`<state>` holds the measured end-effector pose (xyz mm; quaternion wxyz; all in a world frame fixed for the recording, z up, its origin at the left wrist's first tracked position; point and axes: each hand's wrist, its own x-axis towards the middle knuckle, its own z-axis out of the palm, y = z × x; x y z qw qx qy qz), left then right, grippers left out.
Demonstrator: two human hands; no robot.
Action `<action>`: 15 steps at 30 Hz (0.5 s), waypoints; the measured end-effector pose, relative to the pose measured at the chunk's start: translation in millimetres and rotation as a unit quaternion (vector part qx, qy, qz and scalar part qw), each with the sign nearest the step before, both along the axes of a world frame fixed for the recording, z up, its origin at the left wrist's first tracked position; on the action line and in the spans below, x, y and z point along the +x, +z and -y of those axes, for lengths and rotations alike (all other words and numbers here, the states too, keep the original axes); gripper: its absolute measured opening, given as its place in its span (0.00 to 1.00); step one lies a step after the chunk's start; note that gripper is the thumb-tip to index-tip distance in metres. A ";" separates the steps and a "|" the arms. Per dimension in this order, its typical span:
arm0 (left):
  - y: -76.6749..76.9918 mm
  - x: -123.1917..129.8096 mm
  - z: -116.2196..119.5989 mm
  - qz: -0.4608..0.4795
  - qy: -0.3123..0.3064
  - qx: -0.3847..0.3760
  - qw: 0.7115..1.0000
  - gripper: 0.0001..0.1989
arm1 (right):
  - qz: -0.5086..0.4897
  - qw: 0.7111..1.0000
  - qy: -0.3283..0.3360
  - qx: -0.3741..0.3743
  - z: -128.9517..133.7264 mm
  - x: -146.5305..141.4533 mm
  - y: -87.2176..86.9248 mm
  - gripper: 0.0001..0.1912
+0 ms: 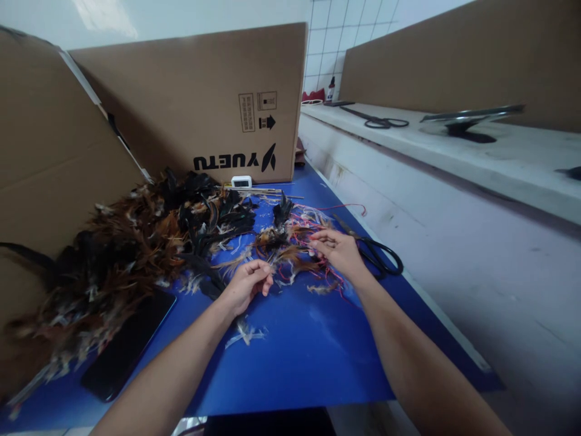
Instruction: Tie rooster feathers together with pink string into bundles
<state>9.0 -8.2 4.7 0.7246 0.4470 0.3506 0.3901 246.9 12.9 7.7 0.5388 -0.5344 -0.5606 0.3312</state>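
Reaching over the blue table (290, 345), we pinch our left fingertips together beside loose brown feathers (295, 263), whether on one we cannot tell. Our right hand (336, 249), fingers bent close, is at the pink strings (333, 275), right of those feathers; its hold is unclear. Our left hand (252, 283) sits nearer.

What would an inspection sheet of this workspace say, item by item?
Surface: blue tabletop, scraps scattered
Job's things: brown and black feathers, mostly heaped left; red strings on the right
Clutter: dark phone, black-handled scissors, small white device
Grippers: left hand near loose feathers, right hand at the red strings; fingers' grip unclear
Cables: nothing seen
Surroundings: cardboard box behind, white ledge right, more scissors on it
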 end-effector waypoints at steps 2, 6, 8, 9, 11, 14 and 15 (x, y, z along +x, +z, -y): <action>-1.0 -0.7 -0.3 0.008 0.002 -0.003 1.000 0.12 | 0.035 0.999 -0.009 -0.002 1.4 0.1 0.6 0.12; -4.2 -2.1 -2.2 0.031 0.013 -0.009 0.999 0.11 | 0.130 0.991 0.002 -0.010 5.7 -0.4 3.0 0.13; -5.1 -2.3 -3.6 0.045 0.019 -0.013 0.999 0.10 | 0.176 0.984 0.016 -0.006 7.9 -1.2 4.6 0.14; -5.1 -2.4 -4.1 0.054 0.023 -0.016 0.998 0.10 | 0.195 0.981 0.023 -0.003 8.9 -1.7 5.5 0.15; -4.3 -2.5 -4.8 0.074 0.034 -0.028 0.996 0.11 | 0.226 0.974 0.030 0.002 10.6 -2.3 7.0 0.17; -2.1 -3.2 -5.2 0.103 0.050 -0.049 0.992 0.11 | 0.265 0.964 0.027 0.015 11.7 -1.8 8.3 0.19; -1.6 -3.6 -5.3 0.111 0.052 -0.052 0.991 0.10 | 0.274 0.961 0.024 0.019 11.8 -1.3 8.4 0.19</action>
